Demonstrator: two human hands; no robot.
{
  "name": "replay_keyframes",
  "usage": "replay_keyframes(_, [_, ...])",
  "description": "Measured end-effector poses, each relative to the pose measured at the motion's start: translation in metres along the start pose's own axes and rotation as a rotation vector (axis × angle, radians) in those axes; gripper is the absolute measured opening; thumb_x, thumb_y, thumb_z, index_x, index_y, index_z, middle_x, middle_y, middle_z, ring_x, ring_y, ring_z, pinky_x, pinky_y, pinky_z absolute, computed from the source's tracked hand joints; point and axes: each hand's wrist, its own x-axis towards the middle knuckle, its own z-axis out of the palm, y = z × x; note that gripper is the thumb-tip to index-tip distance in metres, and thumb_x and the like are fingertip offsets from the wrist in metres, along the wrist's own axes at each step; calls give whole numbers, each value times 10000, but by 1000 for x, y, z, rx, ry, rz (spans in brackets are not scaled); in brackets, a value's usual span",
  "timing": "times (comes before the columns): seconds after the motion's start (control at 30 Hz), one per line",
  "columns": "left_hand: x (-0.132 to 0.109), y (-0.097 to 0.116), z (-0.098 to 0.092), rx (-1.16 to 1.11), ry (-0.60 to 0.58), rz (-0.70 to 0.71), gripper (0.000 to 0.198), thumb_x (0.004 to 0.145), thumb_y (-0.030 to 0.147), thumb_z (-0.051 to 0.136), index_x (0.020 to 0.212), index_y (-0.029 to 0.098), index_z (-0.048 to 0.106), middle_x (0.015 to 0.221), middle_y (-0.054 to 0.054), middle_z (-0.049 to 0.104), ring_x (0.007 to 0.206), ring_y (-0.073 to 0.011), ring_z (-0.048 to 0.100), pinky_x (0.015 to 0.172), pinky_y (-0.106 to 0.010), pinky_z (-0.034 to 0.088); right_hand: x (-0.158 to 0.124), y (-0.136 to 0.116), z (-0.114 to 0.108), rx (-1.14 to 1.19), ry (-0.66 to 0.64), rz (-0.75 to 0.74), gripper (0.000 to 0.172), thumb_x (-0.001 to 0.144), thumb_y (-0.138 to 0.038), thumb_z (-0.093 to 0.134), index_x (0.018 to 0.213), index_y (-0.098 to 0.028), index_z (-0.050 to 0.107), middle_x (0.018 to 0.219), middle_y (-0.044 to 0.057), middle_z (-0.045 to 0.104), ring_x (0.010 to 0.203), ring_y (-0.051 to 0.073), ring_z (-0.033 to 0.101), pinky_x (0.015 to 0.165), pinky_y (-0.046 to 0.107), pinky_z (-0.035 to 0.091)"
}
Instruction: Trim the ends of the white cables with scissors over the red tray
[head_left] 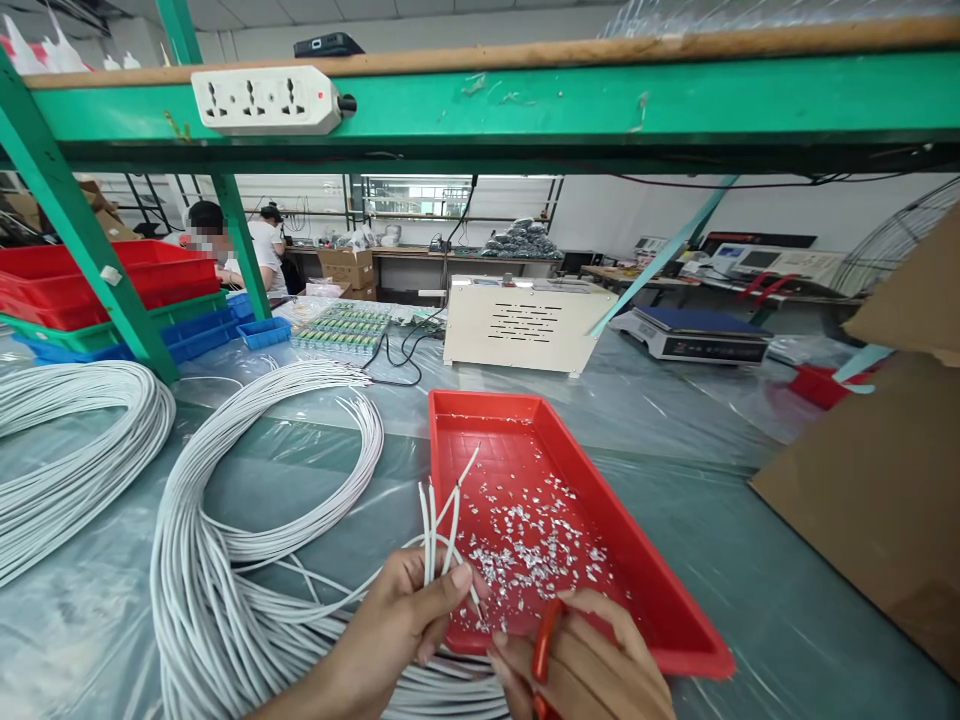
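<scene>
My left hand (409, 610) pinches several white cables (429, 530) at their ends. Their tips stick up over the near left part of a red tray (634, 545), and one end points down toward my right hand. In my right hand (592, 655) is a tool with red-orange handles (546, 645); its jaws are hidden, so its exact kind cannot be told. Small silvery scraps (536, 540) lie scattered over the tray's floor. A large coil of white cable (180, 560) spreads left of and beneath my left hand.
Another cable coil (90, 460) lies at far left, before stacked red bins (112, 285). A beige machine (525, 325) and a scale (690, 335) stand behind the tray. Cardboard (870, 490) rises at right. A green shelf beam (525, 105) crosses overhead. Two people sit in the background.
</scene>
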Motion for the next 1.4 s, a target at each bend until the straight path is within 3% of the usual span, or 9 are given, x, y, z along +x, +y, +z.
replay_keyframes(0.1, [1, -2, -1, 11, -21, 17, 320, 782, 410, 528, 661, 118, 577, 356, 104, 276, 356, -42, 148, 436, -235, 100, 1, 2, 1, 66, 45, 152, 142, 666, -116, 638, 775, -205, 612, 569, -44, 640, 458, 97, 572, 666, 296, 441])
replay_keyframes(0.33, [4, -7, -3, -24, -75, -9, 281, 786, 366, 539, 692, 108, 597, 390, 87, 320, 359, -38, 180, 415, -222, 99, -3, -7, 12, 115, 134, 251, 135, 707, -91, 587, 749, -214, 623, 563, -45, 637, 470, 91, 550, 712, 314, 383])
replay_keyframes(0.67, [8, -14, 0, -43, -70, -79, 323, 734, 377, 593, 585, 91, 601, 451, 40, 464, 325, -16, 184, 359, -208, 79, -5, -3, 4, 57, 150, 214, 229, 699, -67, 597, 870, -212, 643, 604, -36, 666, 481, 103, 581, 735, 347, 371])
replay_keyframes(0.8, [6, -13, 2, 42, 40, -2, 281, 705, 351, 628, 588, 95, 618, 491, 25, 511, 398, -35, 339, 384, -162, 214, -4, 0, -1, 99, 150, 248, 253, 655, -37, 628, 839, -210, 641, 599, -35, 657, 492, 109, 587, 731, 345, 382])
replay_keyframes(0.93, [2, -13, 7, 172, 194, 200, 147, 631, 214, 700, 753, 144, 657, 764, -7, 615, 690, -111, 531, 636, -184, 403, -4, 1, -4, 83, 170, 245, 279, 635, -26, 637, 844, -210, 635, 615, -33, 667, 519, 118, 608, 729, 340, 381])
replay_keyframes(1.03, [2, -16, 9, 195, 100, 203, 143, 637, 184, 683, 773, 144, 670, 850, -44, 648, 809, -172, 565, 737, -242, 428, -4, 2, -5, 52, 139, 216, 257, 655, -60, 629, 846, -231, 630, 618, -46, 670, 519, 119, 613, 718, 329, 391])
replay_keyframes(1.13, [3, -20, 11, 244, 68, 179, 97, 684, 218, 638, 697, 124, 662, 666, -42, 650, 644, -162, 573, 614, -238, 446, -5, 1, -6, -6, 118, 199, 226, 677, -87, 618, 834, -250, 627, 601, -59, 664, 515, 121, 614, 714, 321, 398])
replay_keyframes(1.23, [3, -19, 13, 366, 14, 295, 183, 763, 249, 558, 695, 111, 657, 628, -51, 642, 609, -158, 566, 604, -235, 427, -7, 2, -7, -74, 84, 119, 205, 693, -102, 604, 835, -247, 629, 584, -64, 655, 512, 114, 613, 714, 307, 393])
replay_keyframes(1.4, [2, -14, 14, 214, -134, 226, 303, 811, 325, 489, 620, 110, 585, 576, -35, 569, 588, -139, 506, 596, -233, 381, -7, 6, -5, -24, 85, 168, 213, 709, -99, 565, 890, -209, 597, 601, -35, 631, 505, 113, 571, 701, 324, 397])
